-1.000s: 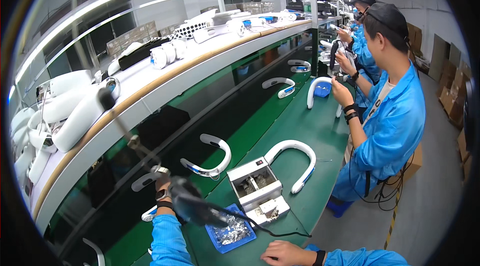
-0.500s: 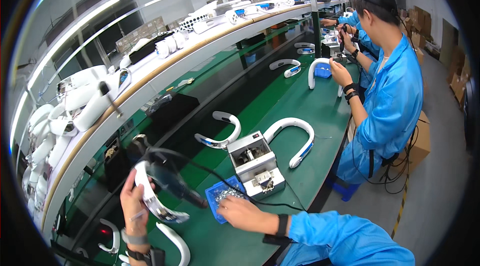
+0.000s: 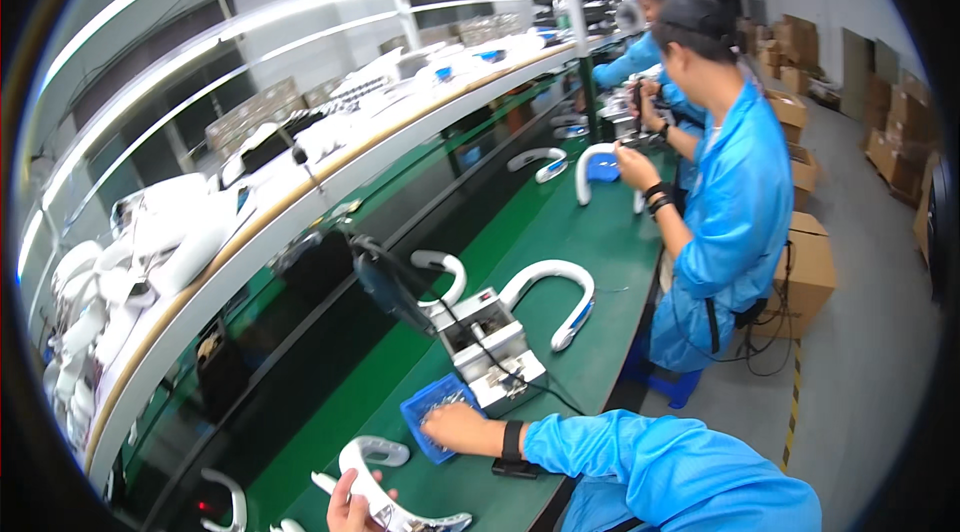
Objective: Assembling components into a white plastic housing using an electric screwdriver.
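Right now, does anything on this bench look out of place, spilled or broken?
Nothing looks spilled or broken, though blur hides fine detail. The one oddity is the dark tool, tilted and unheld, apparently hanging beside the metal box, with a black cable slanting across that box: both look untidy.

L hand (image 3: 350, 509) is cut off by the pic's btm edge, w/ its grip partly hidden behind the white neckband (image 3: 358, 460); R hand (image 3: 458, 429) has its fingertips hidden in the blue tray (image 3: 412, 415), so can't tell if they pinch any of the metal bits, which are too small to ID. Dark tool (image 3: 388, 284) is blurred & hides pt of the rear neckband (image 3: 458, 279) toward the table's (image 3: 615, 262) far edge. Shelf's (image 3: 283, 215) white parts (image 3: 85, 322) smear together at its L end, details unreadable.
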`<act>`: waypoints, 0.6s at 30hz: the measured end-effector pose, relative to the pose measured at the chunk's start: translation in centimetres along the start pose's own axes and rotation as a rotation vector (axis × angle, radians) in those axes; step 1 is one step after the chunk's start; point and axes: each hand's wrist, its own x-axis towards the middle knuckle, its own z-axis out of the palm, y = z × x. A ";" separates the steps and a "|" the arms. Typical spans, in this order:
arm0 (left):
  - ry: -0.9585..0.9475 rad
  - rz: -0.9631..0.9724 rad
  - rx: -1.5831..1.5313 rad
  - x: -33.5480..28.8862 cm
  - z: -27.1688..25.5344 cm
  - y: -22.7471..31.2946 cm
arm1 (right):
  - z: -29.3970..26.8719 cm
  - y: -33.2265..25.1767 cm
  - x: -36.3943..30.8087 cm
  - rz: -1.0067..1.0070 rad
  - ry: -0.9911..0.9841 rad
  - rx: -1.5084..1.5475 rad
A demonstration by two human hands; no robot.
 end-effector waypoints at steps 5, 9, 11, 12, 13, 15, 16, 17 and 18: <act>0.044 -0.032 0.078 -0.5 1.5 1.1 | -4.1 -0.3 -0.8 0.060 -0.054 0.031; 0.026 0.030 0.202 -0.6 3.3 0.8 | -5.3 -0.8 -1.8 0.081 0.065 0.069; -0.026 0.045 0.243 -0.5 3.6 0.8 | -5.0 -1.4 -2.2 0.053 0.117 0.092; -0.005 0.015 0.222 -0.8 3.6 1.1 | -6.5 -2.7 -2.3 0.061 0.196 0.189; -0.022 0.033 0.244 -0.6 2.7 0.6 | -8.2 -3.9 -2.4 0.065 0.271 0.289; -0.051 0.050 0.268 0.5 0.2 -0.6 | -11.7 -6.5 -2.8 0.097 0.350 0.488; -0.147 0.083 0.209 2.0 -1.3 -2.2 | -13.1 -8.1 -3.1 0.154 0.433 0.680; -0.234 0.119 0.151 2.9 -3.4 -3.6 | -14.6 -8.8 -3.1 0.140 0.465 0.696; -0.184 0.060 0.110 2.6 -1.8 -3.0 | -15.7 -9.0 -3.1 0.134 0.489 0.712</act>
